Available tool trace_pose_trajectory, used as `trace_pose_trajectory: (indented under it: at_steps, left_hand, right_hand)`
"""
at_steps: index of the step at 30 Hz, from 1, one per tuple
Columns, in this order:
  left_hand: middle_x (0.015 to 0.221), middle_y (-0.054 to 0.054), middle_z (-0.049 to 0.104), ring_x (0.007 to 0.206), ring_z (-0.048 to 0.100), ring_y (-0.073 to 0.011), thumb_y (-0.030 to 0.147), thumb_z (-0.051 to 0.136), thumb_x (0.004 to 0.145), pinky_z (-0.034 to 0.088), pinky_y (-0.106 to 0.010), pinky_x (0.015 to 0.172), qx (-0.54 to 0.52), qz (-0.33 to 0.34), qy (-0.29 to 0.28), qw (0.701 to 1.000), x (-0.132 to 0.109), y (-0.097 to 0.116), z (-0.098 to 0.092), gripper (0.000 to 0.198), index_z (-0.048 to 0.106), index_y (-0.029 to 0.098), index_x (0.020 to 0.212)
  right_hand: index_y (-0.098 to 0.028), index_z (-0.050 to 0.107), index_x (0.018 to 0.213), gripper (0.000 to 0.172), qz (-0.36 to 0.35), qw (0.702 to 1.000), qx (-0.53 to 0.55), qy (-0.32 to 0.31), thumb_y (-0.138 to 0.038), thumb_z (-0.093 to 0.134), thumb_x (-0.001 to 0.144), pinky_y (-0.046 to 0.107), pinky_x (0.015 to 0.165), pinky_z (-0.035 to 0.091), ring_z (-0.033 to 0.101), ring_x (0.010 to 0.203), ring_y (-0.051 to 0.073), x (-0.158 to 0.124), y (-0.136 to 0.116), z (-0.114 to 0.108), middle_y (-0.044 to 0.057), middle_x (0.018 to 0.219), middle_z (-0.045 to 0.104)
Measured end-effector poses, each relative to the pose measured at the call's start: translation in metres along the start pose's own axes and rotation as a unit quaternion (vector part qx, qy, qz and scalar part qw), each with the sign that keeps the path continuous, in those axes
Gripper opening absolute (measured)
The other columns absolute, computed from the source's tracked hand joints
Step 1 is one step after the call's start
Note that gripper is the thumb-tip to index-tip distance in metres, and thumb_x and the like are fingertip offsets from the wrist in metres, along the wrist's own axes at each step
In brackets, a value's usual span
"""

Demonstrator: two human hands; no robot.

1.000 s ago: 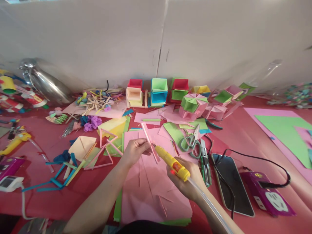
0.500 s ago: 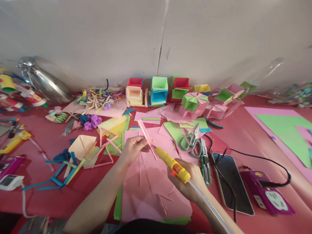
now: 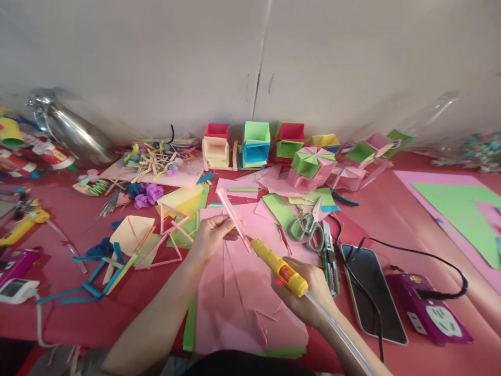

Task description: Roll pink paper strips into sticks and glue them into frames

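Pinched in my left hand [image 3: 214, 237] is a folded pink paper strip [image 3: 231, 210], tilted over a stack of pink paper [image 3: 250, 308]. My right hand [image 3: 305, 292] is wrapped around a yellow glue gun [image 3: 278, 266] with a red light glowing beneath it. Its nozzle points at the strip's lower end, very close to it; whether they touch I cannot tell. A clear glue stick [image 3: 336, 326] runs out of the gun's back along my right forearm. Thin pink paper strips [image 3: 260, 326] lie on the stack.
Right of the stack lie scissors [image 3: 309, 227], a green utility knife [image 3: 331, 263], a phone [image 3: 373, 292] and a purple power strip [image 3: 432, 308] with a black cable. Pink strip frames [image 3: 172, 235] and blue strips [image 3: 92, 287] lie left. Folded paper boxes [image 3: 256, 143] stand behind.
The pink strip has shifted slightly left and up with my left hand. The glue gun has moved a little down and right, its nozzle still close to the strip's lower end.
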State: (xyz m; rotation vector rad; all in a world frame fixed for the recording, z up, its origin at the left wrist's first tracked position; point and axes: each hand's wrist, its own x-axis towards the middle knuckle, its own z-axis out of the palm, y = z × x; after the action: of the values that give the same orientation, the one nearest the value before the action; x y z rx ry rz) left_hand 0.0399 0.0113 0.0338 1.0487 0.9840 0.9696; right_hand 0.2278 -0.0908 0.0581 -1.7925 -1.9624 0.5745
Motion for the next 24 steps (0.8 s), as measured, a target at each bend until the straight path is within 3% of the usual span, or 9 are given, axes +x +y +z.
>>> trace_pose_trajectory:
  at_steps: [11,24]
  left_hand:
    - [0.080,-0.007,0.072,0.061,0.065,-0.0145,0.044,0.065,0.069,0.055,-0.027,0.062,0.019,-0.005,0.022,1.000,-0.0003,0.0021,-0.0002,0.035,0.070,0.013,0.085]
    - [0.086,-0.008,0.072,0.063,0.065,-0.0137,0.042,0.064,0.072,0.055,-0.025,0.063,0.013,-0.006,0.008,1.000,-0.0010,0.0014,0.0005,0.033,0.069,0.013,0.085]
  right_hand:
    - [-0.020,0.035,0.054,0.017,-0.015,1.000,0.001,0.024,-0.024,0.044,0.069,0.021,0.045,0.027,0.042,0.044,0.009,-0.0006,0.0001,0.0001,-0.004,0.052,0.044]
    - [-0.020,0.034,0.053,0.019,-0.026,0.998,-0.047,0.024,-0.025,0.045,0.068,0.021,0.044,0.024,0.042,0.042,0.008,0.0011,0.0023,0.0035,-0.004,0.050,0.044]
